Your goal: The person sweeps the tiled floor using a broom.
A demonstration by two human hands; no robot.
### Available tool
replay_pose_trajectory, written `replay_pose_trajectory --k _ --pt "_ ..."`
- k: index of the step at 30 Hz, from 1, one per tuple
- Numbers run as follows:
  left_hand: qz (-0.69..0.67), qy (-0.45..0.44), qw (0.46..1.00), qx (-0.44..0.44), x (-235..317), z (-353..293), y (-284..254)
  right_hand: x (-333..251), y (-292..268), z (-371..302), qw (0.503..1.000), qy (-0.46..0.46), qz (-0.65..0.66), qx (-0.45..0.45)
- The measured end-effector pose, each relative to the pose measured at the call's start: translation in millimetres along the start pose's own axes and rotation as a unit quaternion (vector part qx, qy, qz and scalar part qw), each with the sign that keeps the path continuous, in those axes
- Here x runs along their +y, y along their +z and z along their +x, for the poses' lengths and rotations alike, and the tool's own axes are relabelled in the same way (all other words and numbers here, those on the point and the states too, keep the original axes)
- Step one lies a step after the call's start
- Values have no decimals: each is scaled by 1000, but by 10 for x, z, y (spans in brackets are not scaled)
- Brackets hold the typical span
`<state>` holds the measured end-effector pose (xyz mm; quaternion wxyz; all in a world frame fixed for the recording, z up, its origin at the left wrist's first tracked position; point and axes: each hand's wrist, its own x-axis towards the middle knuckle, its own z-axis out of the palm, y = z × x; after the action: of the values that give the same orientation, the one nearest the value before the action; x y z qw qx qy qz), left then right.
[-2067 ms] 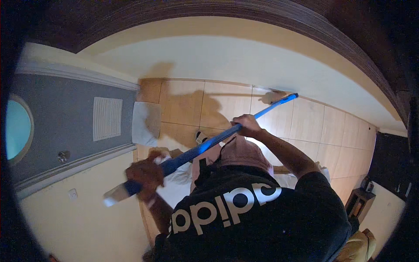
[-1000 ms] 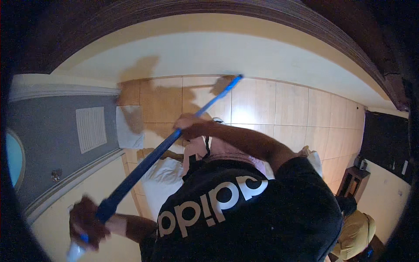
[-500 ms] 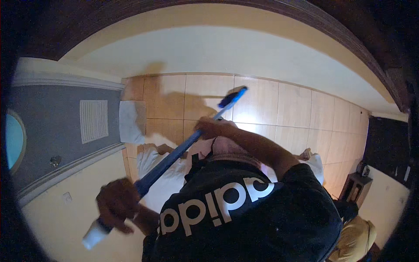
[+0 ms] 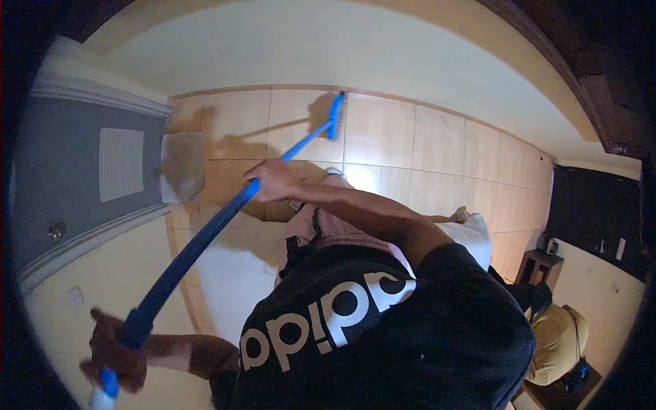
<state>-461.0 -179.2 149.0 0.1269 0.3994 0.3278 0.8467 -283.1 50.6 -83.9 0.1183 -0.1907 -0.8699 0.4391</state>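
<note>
A long-handled broom (image 4: 198, 242) slants across the view, its dark blue handle rising from the lower left. Its blue head (image 4: 335, 116) rests at the tiled floor (image 4: 379, 130), close to the foot of the far wall. My right hand (image 4: 275, 181) is closed around the middle of the handle. Lower down, near the pale end of the handle, my left hand (image 4: 117, 352) wraps round it, slightly smeared by motion.
At the left stands a grey door (image 4: 68, 184) with a white vent grille (image 4: 121, 164). A pale mat (image 4: 183, 167) lies by it. White fabric (image 4: 239, 273) is beside my legs. To the right are a small dark cabinet (image 4: 540, 270) and a tan bag-like object (image 4: 559, 342).
The broom head has shifted left and farther out, up to the wall's foot, and has turned. Both hands have moved left with the handle, the left one also lower.
</note>
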Motion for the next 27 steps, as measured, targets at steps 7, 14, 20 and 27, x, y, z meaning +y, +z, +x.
replay_pose_trajectory --k 7,14,20,27 --pt "7 28 995 -94 323 -270 503 -166 623 139 983 -168 73 -15" --pt "-17 -56 997 -44 -283 -869 821 358 -16 -962 981 16 -34 -189" --pt "-41 -232 948 -212 -1289 -1350 1336 1276 -757 -1908 964 106 -99 -221" --pt "138 31 990 13 -96 -758 1021 438 -170 -1245 989 -19 -2 -149"
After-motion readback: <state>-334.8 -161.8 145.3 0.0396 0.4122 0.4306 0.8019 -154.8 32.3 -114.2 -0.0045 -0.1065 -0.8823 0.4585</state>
